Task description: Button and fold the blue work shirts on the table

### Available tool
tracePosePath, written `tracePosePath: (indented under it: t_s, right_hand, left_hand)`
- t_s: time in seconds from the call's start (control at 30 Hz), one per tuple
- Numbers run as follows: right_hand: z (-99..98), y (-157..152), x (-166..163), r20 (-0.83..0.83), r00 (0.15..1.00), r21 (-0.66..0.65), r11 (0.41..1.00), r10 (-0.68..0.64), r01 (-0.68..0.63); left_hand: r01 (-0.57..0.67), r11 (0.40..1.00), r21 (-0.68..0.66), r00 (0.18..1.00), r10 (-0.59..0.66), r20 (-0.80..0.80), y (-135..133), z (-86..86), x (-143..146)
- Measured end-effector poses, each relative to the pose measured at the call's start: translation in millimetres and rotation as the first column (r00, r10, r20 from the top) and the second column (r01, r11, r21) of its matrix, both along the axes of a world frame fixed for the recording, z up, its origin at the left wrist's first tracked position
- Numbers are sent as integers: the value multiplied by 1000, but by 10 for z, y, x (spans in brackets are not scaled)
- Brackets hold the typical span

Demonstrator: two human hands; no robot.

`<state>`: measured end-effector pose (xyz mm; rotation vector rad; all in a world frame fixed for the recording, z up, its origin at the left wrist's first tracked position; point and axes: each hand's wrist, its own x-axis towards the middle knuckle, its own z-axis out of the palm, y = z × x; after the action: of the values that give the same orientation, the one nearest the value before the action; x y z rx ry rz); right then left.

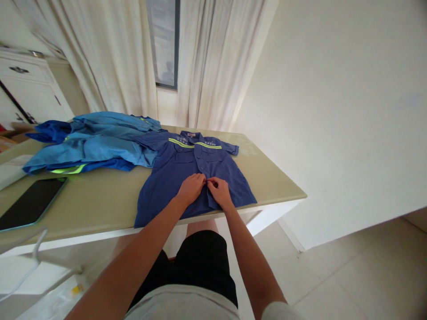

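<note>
A dark blue short-sleeved work shirt (pixel 167 186) lies front side up on the table, its collar pointing away from me. Yellow-green reflective strips and pale lettering cross its chest. At the lower part of the button placket, my left hand (pixel 193 187) pinches the fabric edge. Close beside it, nearly touching, my right hand (pixel 218 190) pinches the other front edge. Any button between the fingertips is too small to make out. Higher up the placket, several buttons show between the two front panels.
Lighter blue garments (pixel 103 138) lie heaped at the left of the table (pixel 273 182). A dark-screened tablet or phone (pixel 31 202) rests at the near left, with a white cable (pixel 36 249) below. Curtains (pixel 116 58) hang behind; a white wall (pixel 333 111) stands at the right.
</note>
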<state>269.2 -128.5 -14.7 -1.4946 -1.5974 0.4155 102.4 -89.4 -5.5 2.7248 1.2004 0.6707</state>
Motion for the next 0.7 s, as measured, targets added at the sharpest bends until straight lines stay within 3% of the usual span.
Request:
tracePosePath:
  t_s: [0.17, 0.4, 0.7]
  right_hand:
    - [-3, 19, 6, -40, 999, -59, 998, 10, -13]
    - [12, 16, -28, 91, 995, -25, 999, -35, 37]
    - [26, -23, -52, 238, 969, -13, 997, -65, 70]
  left_hand:
    - [-3, 999, -46, 999, 5, 51, 7, -35, 6]
    - [29, 991, -130, 989, -9, 146, 78, -96, 5]
    - [104, 981, -163, 953, -51, 297, 66, -49, -48]
